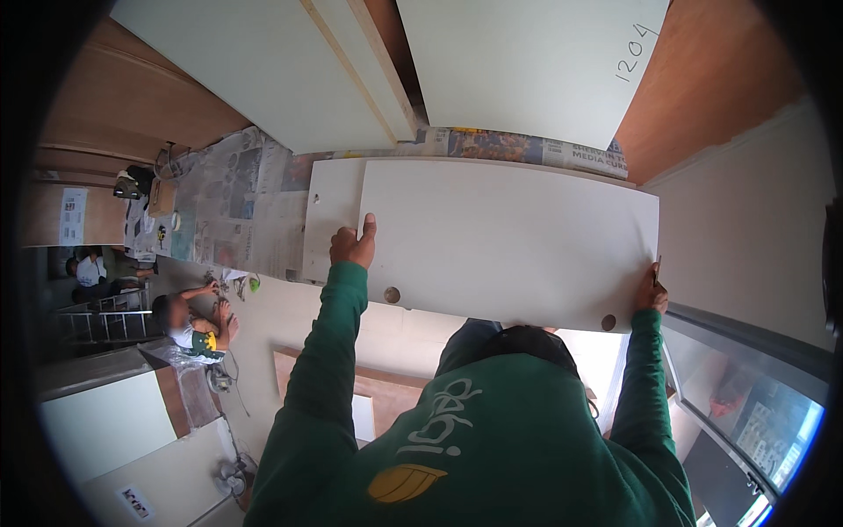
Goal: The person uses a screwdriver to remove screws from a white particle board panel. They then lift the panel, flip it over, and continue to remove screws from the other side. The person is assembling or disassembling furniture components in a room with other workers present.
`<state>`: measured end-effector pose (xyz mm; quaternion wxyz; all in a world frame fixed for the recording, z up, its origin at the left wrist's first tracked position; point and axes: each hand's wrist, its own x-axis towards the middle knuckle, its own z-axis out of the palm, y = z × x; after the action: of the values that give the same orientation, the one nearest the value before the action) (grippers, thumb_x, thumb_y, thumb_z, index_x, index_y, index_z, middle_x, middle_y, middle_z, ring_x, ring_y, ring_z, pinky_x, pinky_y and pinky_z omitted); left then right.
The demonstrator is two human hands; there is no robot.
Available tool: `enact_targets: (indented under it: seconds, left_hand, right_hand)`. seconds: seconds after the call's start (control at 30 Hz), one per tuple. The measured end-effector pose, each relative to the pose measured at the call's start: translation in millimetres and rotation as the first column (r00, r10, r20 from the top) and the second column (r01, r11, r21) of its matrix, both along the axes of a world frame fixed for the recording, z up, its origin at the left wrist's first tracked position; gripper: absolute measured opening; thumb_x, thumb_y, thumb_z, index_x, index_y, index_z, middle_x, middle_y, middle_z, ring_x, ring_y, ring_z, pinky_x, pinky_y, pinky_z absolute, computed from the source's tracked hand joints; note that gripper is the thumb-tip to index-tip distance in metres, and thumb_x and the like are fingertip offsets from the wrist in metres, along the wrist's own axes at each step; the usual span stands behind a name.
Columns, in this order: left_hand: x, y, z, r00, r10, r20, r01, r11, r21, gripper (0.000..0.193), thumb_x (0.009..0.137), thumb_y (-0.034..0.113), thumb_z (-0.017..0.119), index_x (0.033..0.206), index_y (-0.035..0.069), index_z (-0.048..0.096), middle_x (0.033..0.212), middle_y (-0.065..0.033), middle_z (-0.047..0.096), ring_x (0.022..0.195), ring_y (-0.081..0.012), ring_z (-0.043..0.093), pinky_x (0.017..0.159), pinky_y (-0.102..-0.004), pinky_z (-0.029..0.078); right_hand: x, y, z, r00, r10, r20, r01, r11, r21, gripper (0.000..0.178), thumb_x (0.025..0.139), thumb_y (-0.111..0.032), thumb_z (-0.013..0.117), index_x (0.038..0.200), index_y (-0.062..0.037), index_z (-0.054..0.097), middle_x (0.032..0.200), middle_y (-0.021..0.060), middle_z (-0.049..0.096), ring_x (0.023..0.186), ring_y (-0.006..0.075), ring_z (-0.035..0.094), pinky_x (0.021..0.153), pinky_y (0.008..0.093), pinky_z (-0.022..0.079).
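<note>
A long white panel with two round hinge holes along its near edge lies before me. It rests partly over another white panel, which sticks out at the left. My left hand is closed at the upper panel's left end, its thumb pointing up along the edge and its other fingers curled. At the right end, my right hand grips the panel's edge near the corner. Something thin and dark stands up by its fingers, too small to name.
Newspaper and plastic sheeting cover the surface beyond. Large pale boards stand at the back. A glazed window is at right. A co-worker sits on the floor at left, near cables; another person is farther back.
</note>
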<state>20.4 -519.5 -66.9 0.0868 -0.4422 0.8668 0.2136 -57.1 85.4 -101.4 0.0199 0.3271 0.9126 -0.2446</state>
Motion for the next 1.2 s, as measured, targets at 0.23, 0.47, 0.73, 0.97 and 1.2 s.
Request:
enact_targets:
  seconds: [0.23, 0.47, 0.73, 0.97, 1.2]
  left_hand:
    - [8.1, -7.5, -4.8, 0.988, -0.037, -0.153, 0.040, 0.999, 0.014, 0.086, 0.090, 0.074, 0.058, 0.117, -0.007, 0.065, 0.122, -0.0292, 0.064, 0.115, -0.0425, 0.062, 0.101, -0.0504, 0.049]
    - [9.6, -27.5, -33.3, 0.970, -0.113, -0.213, 0.103, 0.993, -0.058, 0.083, 0.089, 0.073, 0.060, 0.114, -0.006, 0.066, 0.114, -0.0274, 0.067, 0.108, -0.0436, 0.064, 0.097, -0.0497, 0.049]
    - [11.7, -40.7, -59.5, 0.871, 0.119, -0.477, 0.023, 0.959, 0.281, 0.094, 0.090, 0.077, 0.059, 0.113, -0.014, 0.061, 0.111, -0.0243, 0.066, 0.101, -0.0315, 0.064, 0.094, -0.0426, 0.052]
    - [-43.1, 117.2, 102.6, 0.639, 0.219, -0.737, 0.247, 0.849, 0.467, 0.083, 0.092, 0.066, 0.067, 0.119, -0.011, 0.055, 0.115, -0.0195, 0.063, 0.104, -0.0259, 0.063, 0.092, -0.0402, 0.054]
    - [-111.2, 245.9, 158.0, 0.432, 0.195, -0.881, 0.590, 0.677, 0.439, 0.080, 0.096, 0.063, 0.064, 0.129, -0.009, 0.049, 0.124, -0.0176, 0.060, 0.110, -0.0268, 0.062, 0.097, -0.0402, 0.051]
  right_hand:
    - [10.6, -0.9, 38.6, 0.998, -0.010, -0.059, 0.011, 1.000, 0.001, 0.072, 0.098, -0.069, 0.045, 0.123, -0.0078, 0.072, 0.114, 0.0246, 0.073, 0.113, 0.0442, 0.066, 0.098, 0.0491, 0.051]
    - [4.0, -3.7, 77.3, 0.960, -0.015, -0.279, -0.035, 0.985, -0.171, 0.069, 0.103, -0.063, 0.043, 0.114, -0.0022, 0.074, 0.101, 0.0233, 0.075, 0.096, 0.0400, 0.071, 0.085, 0.0463, 0.053]
    - [31.3, 2.3, 131.4, 0.926, -0.262, -0.271, 0.216, 0.958, -0.187, 0.074, 0.100, -0.066, 0.050, 0.076, 0.0016, 0.066, 0.064, 0.0152, 0.059, 0.062, 0.0272, 0.051, 0.063, 0.0413, 0.046]
    - [102.2, 93.0, 118.3, 0.575, -0.576, -0.581, 0.216, 0.792, -0.571, 0.065, 0.104, -0.058, 0.055, 0.061, -0.0088, 0.053, 0.060, -0.0060, 0.045, 0.057, 0.0071, 0.036, 0.051, 0.0279, 0.029]
    - [187.9, 186.3, 152.0, 0.225, -0.712, -0.665, 0.487, 0.673, -0.556, 0.070, 0.100, -0.068, 0.050, 0.062, -0.0100, 0.052, 0.057, -0.0025, 0.047, 0.052, 0.0109, 0.043, 0.049, 0.0289, 0.033]
